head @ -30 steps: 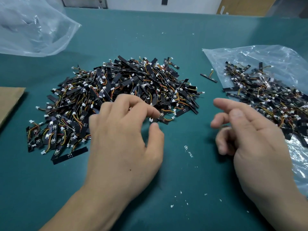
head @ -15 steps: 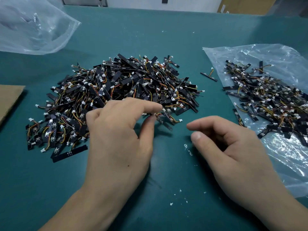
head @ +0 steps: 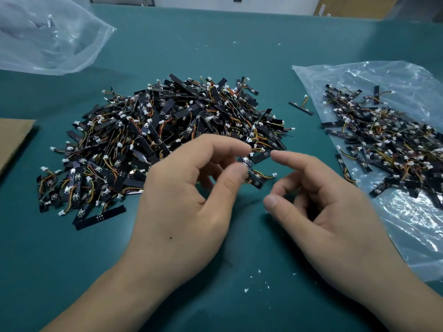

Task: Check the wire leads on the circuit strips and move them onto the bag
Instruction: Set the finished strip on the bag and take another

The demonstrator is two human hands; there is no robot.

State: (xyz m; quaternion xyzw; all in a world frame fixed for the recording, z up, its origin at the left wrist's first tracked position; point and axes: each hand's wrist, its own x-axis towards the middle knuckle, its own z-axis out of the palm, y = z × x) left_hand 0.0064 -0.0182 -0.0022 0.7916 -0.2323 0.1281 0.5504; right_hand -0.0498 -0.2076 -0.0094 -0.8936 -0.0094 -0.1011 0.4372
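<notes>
A big heap of black circuit strips with orange and yellow wire leads and white plugs lies on the green table. My left hand pinches one circuit strip between thumb and forefinger at the heap's near right edge. Its wire lead and white plug stick out to the right. My right hand hovers just right of that strip with its fingers loosely curled, holding nothing. A clear plastic bag lies flat at the right with a smaller pile of strips on it.
One lone strip lies between the heap and the bag. Another clear bag sits crumpled at the far left. A brown cardboard sheet pokes in from the left edge. Small white scraps dot the table near me.
My left hand has lifted one strip out of the heap's near edge. My right hand has come back from the bag toward the left, up to that strip.
</notes>
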